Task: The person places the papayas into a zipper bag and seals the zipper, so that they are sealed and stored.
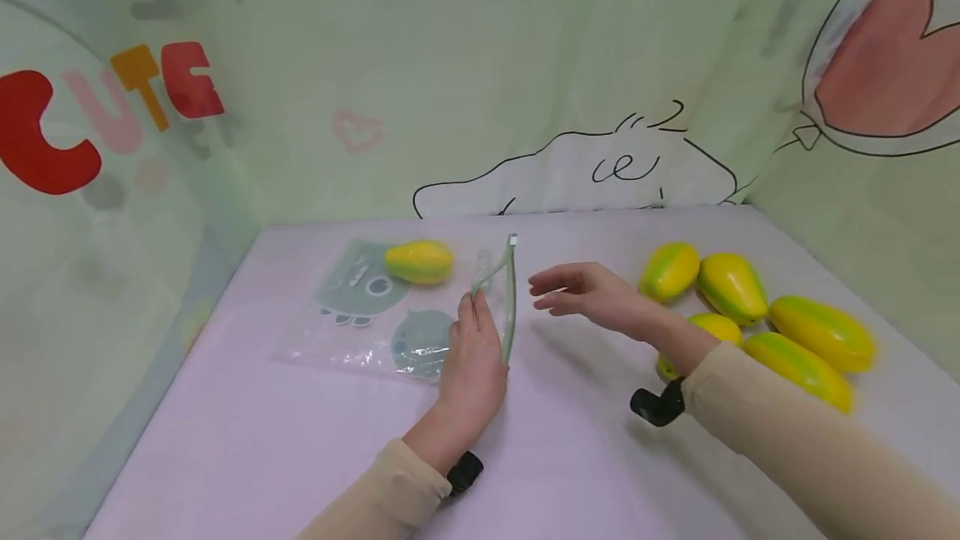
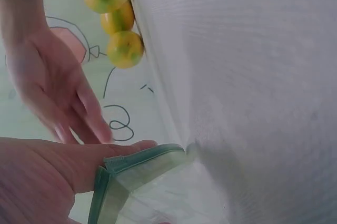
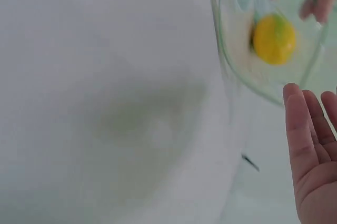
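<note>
A clear zip bag (image 1: 330,357) printed with green cartoon figures lies at the left of the table, its green-edged mouth (image 2: 147,162) held apart and facing right. Inside it sits one yellow-green papaya (image 1: 420,262), also visible through the mouth in the right wrist view as a yellow round end (image 3: 274,39). My left hand (image 1: 474,357) grips the upper lip of the mouth. My right hand (image 1: 588,297) hovers just right of the mouth, fingers stretched out and holding nothing; in the right wrist view its palm (image 3: 316,155) shows bare.
Several more papayas (image 1: 731,286) lie grouped on the right side of the table (image 1: 555,457), partly behind my right forearm. Printed cloth walls (image 1: 480,65) stand at the back and both sides. A black wrist camera (image 1: 658,403) sits on my right wrist.
</note>
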`<state>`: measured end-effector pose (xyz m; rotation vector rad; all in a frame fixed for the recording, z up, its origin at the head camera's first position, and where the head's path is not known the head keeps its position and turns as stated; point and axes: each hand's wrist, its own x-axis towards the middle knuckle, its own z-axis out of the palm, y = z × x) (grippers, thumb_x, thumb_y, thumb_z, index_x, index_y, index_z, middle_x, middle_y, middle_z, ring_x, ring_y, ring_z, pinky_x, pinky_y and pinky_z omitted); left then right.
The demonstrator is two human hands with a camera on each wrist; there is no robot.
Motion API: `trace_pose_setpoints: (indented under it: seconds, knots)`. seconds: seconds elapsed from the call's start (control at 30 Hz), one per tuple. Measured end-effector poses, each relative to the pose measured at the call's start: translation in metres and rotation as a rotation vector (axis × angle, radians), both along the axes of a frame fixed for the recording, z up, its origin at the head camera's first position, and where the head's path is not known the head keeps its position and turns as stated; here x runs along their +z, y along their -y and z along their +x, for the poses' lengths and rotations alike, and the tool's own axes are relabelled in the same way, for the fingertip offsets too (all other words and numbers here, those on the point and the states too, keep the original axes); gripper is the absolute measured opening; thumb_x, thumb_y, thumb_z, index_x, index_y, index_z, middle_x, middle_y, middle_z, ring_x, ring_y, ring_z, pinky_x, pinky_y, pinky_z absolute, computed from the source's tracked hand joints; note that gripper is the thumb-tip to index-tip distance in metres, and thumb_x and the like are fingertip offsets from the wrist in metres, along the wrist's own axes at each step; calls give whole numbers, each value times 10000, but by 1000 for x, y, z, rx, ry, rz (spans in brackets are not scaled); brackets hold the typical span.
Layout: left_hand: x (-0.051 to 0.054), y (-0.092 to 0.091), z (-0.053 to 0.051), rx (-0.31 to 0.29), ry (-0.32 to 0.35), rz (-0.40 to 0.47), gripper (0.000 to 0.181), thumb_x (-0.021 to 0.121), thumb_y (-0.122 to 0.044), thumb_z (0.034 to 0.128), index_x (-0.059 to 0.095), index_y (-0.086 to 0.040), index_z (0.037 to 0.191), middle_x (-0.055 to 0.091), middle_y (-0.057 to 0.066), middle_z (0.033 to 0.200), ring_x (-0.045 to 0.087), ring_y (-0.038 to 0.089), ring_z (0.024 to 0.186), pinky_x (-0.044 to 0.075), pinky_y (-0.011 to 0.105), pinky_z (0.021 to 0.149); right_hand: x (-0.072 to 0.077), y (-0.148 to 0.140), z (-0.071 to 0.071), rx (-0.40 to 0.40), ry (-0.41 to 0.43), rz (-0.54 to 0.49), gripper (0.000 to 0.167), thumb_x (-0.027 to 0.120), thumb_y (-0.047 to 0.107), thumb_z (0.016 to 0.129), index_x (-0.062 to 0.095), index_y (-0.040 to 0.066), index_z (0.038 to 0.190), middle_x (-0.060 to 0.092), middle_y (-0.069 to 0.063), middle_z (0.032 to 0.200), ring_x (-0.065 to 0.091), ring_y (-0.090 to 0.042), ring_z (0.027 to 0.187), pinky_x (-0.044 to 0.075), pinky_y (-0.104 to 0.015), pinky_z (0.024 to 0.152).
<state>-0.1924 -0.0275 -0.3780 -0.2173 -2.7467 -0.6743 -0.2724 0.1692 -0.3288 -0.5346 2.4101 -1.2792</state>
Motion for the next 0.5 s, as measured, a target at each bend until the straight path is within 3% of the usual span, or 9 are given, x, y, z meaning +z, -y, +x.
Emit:
trace_pose_setpoints:
  seconds: [0.07, 0.17, 0.27, 0.4, 0.5]
  knots:
    - [-2, -1, 0, -8, 1, 30, 921, 891, -19, 736, 352, 117, 1471, 431, 277, 1479, 614, 386, 1062, 606, 392, 824, 10, -24, 11, -38, -15, 7, 455, 568, 149, 1048, 501, -4, 1471, 574, -242, 1444, 650, -344, 1244, 547, -385, 1028]
    - [-3, -1, 0, -19, -13, 52, 928, 892, -3, 726, 352, 126, 1470, 432, 289, 1473, 614, 399, 1052, 608, 400, 794, 24, -65, 28, -104, -67, 6, 467, 561, 221, 1059, 503, 0, 1467, 628, -177, 1390, 696, -177, 1163, 568, -280, 973]
    - [-2, 1, 1, -25, -19, 61, 939, 888, 6, 726, 340, 131, 1478, 423, 290, 1480, 608, 404, 1050, 608, 401, 773, 33, -110, 42, -200, -133, 12, 454, 537, 260, 1071, 513, 29, 1461, 698, 25, 1292, 688, 14, 1062, 553, -169, 909]
    - [-1, 3, 3, -34, -13, 75, 945, 875, 25, 734, 319, 133, 1491, 404, 295, 1497, 598, 417, 1073, 604, 416, 793, 35, -173, 62, -338, -233, 30, 328, 507, 200, 1080, 558, 143, 1399, 659, 298, 1176, 646, 125, 1025, 529, -86, 829]
    - [-2, 3, 4, -40, 1, 100, 941, 867, 44, 735, 315, 137, 1492, 393, 305, 1506, 589, 434, 1096, 598, 442, 817, 33, -208, 79, -443, -277, 128, 338, 512, 208, 1079, 550, 111, 1400, 597, 396, 1110, 591, 203, 974, 508, -48, 770]
